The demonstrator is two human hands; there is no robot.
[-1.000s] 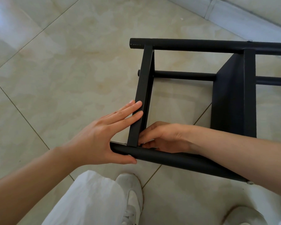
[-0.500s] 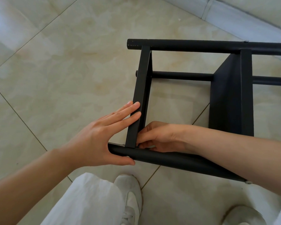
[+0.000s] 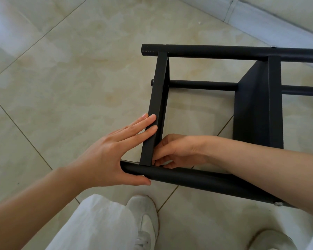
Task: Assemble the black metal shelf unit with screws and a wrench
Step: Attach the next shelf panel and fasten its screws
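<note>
Left hand [image 3: 114, 150], fingers straight, braces the black flat metal crossbar [image 3: 154, 109] against the black round tube [image 3: 197, 179]; right hand [image 3: 177, 151] pinches at the joint, likely seating a screw, unseen.

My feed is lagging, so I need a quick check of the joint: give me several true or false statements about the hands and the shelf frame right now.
1. The left hand lies with straight fingers against the flat crossbar. True.
2. The right hand holds a wrench. False: no wrench shows; its curled fingers work at the joint where crossbar meets near tube.
3. The shelf frame stands upright. False: it lies on its side on the tiled floor.
4. The left thumb rests on the near tube. True.
</note>
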